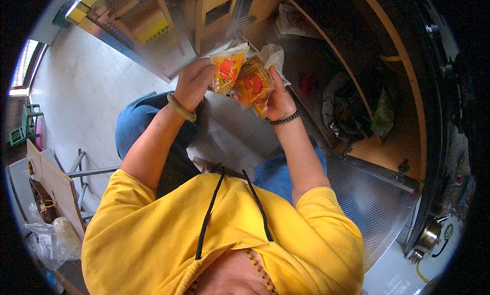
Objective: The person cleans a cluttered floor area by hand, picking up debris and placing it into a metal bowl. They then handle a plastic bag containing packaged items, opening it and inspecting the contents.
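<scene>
My left hand [191, 80] grips a small clear-wrapped packet [226, 71] with orange and red print, its fingers pinching the packet's left side. Close beside it, my right hand [282, 101] holds several similar orange packets [252, 82] bunched together in a loose stack. A crumpled translucent plastic bag [273, 57] sticks up behind these packets, near the right fingertips. Both hands are held out in front of me, above the gap between my knees, and the two groups of packets nearly touch. Most of the right fingers are hidden behind the stack.
On the right stands an open wooden cupboard [383, 151], holding a green bag [383, 115] and a white bag [293, 23]. Its textured door panel [367, 203] juts out beside my right leg. Another cabinet door [153, 31] is ahead left. A metal pot [428, 233] sits at far right.
</scene>
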{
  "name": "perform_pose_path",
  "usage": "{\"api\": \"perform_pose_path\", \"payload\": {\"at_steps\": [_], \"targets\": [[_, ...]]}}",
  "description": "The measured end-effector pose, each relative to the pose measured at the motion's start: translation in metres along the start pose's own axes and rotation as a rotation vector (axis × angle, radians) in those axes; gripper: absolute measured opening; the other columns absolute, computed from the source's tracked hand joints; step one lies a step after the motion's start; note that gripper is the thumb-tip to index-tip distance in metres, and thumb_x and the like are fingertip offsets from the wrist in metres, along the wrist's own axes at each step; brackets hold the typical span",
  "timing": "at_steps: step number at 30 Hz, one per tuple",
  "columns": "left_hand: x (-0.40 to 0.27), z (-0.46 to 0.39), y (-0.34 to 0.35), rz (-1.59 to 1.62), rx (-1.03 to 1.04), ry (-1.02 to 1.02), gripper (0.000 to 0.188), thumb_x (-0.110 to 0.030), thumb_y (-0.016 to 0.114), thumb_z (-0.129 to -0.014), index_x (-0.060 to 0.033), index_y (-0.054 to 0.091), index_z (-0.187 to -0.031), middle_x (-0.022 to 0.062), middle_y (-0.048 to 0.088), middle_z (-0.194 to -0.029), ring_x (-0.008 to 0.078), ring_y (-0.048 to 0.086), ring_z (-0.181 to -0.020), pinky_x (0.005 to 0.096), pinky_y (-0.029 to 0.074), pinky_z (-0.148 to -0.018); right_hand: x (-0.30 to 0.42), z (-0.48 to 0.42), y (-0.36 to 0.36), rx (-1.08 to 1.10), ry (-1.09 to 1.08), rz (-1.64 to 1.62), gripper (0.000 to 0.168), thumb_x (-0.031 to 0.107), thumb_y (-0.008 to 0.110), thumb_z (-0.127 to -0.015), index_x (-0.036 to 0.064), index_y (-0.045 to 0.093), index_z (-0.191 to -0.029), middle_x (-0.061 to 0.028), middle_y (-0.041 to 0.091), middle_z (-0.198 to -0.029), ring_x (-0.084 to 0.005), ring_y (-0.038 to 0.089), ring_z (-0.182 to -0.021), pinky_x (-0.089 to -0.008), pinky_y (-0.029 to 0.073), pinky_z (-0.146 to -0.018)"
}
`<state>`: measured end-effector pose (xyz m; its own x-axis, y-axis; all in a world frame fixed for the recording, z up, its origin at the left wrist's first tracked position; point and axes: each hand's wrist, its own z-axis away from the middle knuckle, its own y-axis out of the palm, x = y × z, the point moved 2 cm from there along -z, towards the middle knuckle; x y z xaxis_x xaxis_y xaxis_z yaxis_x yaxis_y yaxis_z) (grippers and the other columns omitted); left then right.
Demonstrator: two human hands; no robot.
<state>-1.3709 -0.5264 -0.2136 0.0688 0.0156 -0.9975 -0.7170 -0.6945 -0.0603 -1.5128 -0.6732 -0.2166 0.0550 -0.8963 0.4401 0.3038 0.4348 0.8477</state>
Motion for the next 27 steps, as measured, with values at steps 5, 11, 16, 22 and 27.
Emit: {"api": "perform_pose_path", "payload": {"at_steps": [5,11,16,22,27], "targets": [[-0.014,0.003,0.006,0.136,-0.010,-0.053,0.021,-0.015,0.050,-0.086,0.0042,0.058,-0.085,0.0015,0.055,-0.074,0.0085,0.048,-0.071,0.0245,0.040,-0.061,0.000,-0.002,-0.005,-0.001,-0.013,0.014,0.067,0.054,0.044,-0.087,0.006,0.035,-0.133,-0.0149,0.045,-0.130,-0.0314,0.046,-0.118,-0.0515,0.043,-0.092],[0.006,0.000,0.006,0.036,0.020,0.007,0.022,-0.015,0.049,-0.085,0.0046,0.058,-0.086,0.0057,0.056,-0.071,0.0103,0.049,-0.067,0.0255,0.041,-0.060,-0.002,-0.002,-0.003,-0.032,-0.031,0.059,0.069,0.057,0.044,-0.086,0.007,0.035,-0.133,-0.0137,0.045,-0.130,-0.0293,0.046,-0.119,-0.0499,0.042,-0.094],[0.008,-0.002,0.007,-0.087,0.028,0.115,0.021,-0.016,0.049,-0.084,0.0044,0.056,-0.086,0.0103,0.052,-0.066,0.0118,0.049,-0.064,0.0269,0.041,-0.060,-0.001,0.000,-0.002,0.000,-0.027,0.055,0.070,0.058,0.045,-0.085,0.007,0.034,-0.133,-0.0136,0.045,-0.130,-0.0290,0.046,-0.118,-0.0495,0.042,-0.094],[0.011,-0.001,0.009,-0.070,0.070,0.068,0.021,-0.017,0.049,-0.083,0.0031,0.055,-0.082,0.0098,0.051,-0.066,0.0144,0.048,-0.064,0.0284,0.041,-0.060,-0.001,-0.002,-0.005,-0.009,-0.025,0.053,0.066,0.054,0.046,-0.086,0.008,0.036,-0.132,-0.0124,0.046,-0.129,-0.0276,0.047,-0.117,-0.0480,0.044,-0.092],[0.013,0.000,0.009,-0.212,0.141,0.043,0.023,-0.019,0.050,-0.082,0.0029,0.055,-0.084,0.0107,0.051,-0.068,0.0149,0.049,-0.066,0.0293,0.040,-0.061,-0.001,-0.003,-0.008,-0.080,-0.065,0.135,0.057,0.047,0.047,-0.089,0.009,0.038,-0.130,-0.0102,0.049,-0.126,-0.0250,0.052,-0.112,-0.0456,0.049,-0.086]]}}
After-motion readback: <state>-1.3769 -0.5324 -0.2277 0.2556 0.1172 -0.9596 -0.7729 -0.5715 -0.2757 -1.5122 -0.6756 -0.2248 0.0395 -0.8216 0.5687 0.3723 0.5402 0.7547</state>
